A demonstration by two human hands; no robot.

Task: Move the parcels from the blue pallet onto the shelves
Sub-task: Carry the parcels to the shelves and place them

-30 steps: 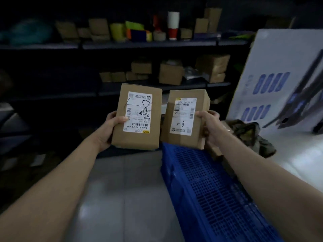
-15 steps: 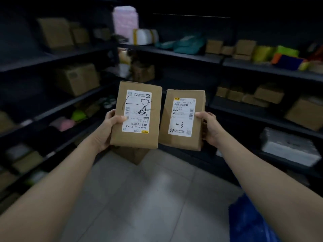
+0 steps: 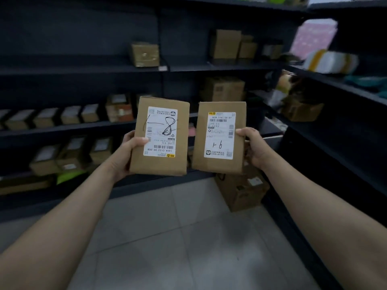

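Riding upright and side by side in front of the shelves (image 3: 69,128), the left parcel (image 3: 160,137) is still gripped at its outer edge by the left hand (image 3: 129,149), and the right parcel (image 3: 218,139) by the right hand (image 3: 254,147), each with its thumb on the labelled face. Since a second ago the view has swung off the blue pallet, now out of sight, to face the shelves. The carry looks nearly over and placing comes next; a box (image 3: 240,191) stands on the floor just below the shelves.
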